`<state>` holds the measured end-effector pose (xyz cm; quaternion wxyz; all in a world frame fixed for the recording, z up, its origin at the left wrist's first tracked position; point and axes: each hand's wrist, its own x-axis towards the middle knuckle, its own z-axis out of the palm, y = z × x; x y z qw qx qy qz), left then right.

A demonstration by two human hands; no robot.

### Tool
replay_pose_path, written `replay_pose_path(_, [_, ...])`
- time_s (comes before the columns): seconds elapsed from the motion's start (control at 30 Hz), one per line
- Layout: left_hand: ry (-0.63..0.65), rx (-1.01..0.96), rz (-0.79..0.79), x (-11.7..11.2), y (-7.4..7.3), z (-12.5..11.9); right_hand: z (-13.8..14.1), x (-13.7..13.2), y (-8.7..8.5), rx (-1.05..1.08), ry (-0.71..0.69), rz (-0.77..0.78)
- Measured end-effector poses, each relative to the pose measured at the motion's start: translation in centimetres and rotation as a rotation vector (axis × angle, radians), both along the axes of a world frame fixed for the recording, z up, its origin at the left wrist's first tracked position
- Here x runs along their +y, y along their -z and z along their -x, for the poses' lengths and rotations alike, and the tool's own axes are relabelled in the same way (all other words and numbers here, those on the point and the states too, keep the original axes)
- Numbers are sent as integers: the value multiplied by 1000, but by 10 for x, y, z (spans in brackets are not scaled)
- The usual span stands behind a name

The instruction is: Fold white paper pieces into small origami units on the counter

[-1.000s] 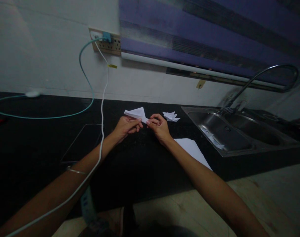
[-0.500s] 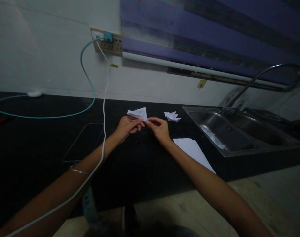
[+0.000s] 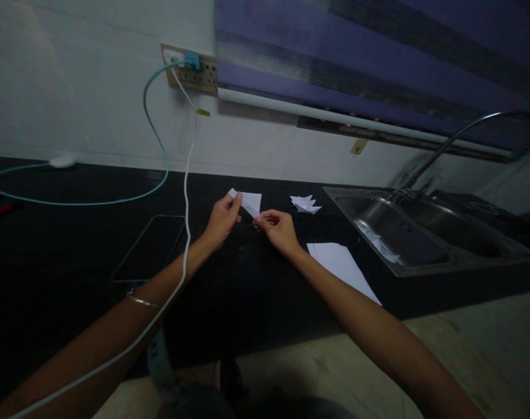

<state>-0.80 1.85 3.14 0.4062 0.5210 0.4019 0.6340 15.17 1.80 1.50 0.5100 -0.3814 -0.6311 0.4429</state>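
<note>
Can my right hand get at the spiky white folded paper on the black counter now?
Probably yes: nothing visible stands between the right hand and the spiky white folded paper, though it would first have to release the white triangular paper it pinches.

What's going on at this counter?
A person at a black stone-like countertop is holding a small folded piece of white paper in both bare hands. The left hand holds its left end, while the right hand pinches its lower right corner. Farther right lies a spiky cluster of folded white paper. Flat white paper sheets lie by the right forearm, partly hidden by it.
</note>
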Motion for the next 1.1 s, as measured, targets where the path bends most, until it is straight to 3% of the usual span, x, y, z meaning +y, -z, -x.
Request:
replay_pose_path(0.17, [89,-153,61,8,7,-1,-3,-4,-2,-213,-207,-84])
replay_pose_path(0.27, [125,-174,128,11,7,0,-6,0,-4,-95,-245,17])
replay_pose_path(0.4, [320,-61,226,8,3,2,-10,6,-8,99,-174,117])
replay_pose_path(0.5, [441,69,187,1,2,1,-12,6,-12,194,-154,212])
replay_pose_path(0.67, [568,242,70,-7,6,2,-12,5,-11,173,-237,311])
replay_pose_path(0.87, [608,388,4,-3,13,9,-14,6,-9,167,-273,326])
replay_pose_path(1.1, [632,419,-30,-3,11,9,-15,3,-14,142,-296,336])
